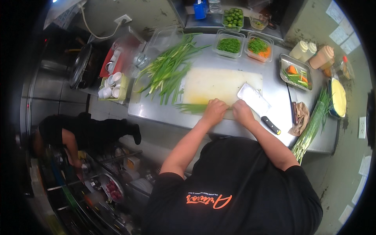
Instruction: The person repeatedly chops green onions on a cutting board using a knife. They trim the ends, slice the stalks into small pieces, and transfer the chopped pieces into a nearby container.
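Note:
My left hand [216, 111] is closed around a small bunch of green onions [194, 107] along the near edge of the white cutting board [218, 80]. Close to its right, my right hand [242, 111] has its fingers curled near the same edge, at the bunch's end; what lies under them is hidden. A cleaver [255, 98] lies beyond my right hand, its blade partly on the board and its black handle on the steel table. Left of the board, a loose heap of green onions [169, 66] spreads over the table.
Tubs of chopped greens [229, 45] and of shredded carrot with greens [259, 49] stand behind the board. A steel tray [296, 72], squeeze bottles [299, 49], a brown cloth [300, 117] and more green onions [312, 126] are at right. A co-worker [88, 132] bends over at left.

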`<state>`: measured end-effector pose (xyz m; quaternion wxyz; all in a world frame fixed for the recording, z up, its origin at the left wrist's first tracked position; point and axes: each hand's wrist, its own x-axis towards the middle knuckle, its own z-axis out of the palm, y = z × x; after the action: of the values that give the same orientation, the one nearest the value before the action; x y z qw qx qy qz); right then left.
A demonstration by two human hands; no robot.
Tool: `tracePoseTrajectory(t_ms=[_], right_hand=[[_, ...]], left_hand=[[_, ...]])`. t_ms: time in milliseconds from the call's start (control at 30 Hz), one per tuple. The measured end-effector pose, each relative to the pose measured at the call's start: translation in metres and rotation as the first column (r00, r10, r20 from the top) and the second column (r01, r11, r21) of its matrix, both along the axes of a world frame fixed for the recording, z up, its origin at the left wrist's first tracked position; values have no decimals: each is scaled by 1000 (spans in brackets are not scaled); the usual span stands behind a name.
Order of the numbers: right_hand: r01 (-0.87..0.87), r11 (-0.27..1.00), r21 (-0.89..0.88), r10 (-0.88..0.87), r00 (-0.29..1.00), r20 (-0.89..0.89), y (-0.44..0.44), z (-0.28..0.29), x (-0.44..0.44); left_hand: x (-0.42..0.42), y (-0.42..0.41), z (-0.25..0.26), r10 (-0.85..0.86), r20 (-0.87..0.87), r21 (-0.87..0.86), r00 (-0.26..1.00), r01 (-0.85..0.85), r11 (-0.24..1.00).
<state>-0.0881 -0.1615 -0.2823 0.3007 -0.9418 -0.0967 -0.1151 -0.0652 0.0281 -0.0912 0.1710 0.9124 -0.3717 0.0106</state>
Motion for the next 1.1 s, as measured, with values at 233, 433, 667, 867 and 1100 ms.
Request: tracePoseTrajectory(t_ms=[233,433,667,867,1100], right_hand=[[-41,999,-17,39,997,-74,-35,-14,-10],[27,971,-236,-153,832,-533,-119,82,-81],[207,973,-102,-229,813,-536,-119,118,-65],[-145,970,-193,41,886,-462,-68,132,-30],[-258,927,-273,80,846,-528,-73,140,-29]], left_hand=[[-12,-12,14,68,3,-23,998,-67,997],[16,-10,-164,-54,51,-320,997,68,945],[6,-23,-162,62,29,-427,998,-44,903],[2,-31,-161,134,149,-437,980,-56,898],[1,-30,-193,170,122,-210,978,-142,967]])
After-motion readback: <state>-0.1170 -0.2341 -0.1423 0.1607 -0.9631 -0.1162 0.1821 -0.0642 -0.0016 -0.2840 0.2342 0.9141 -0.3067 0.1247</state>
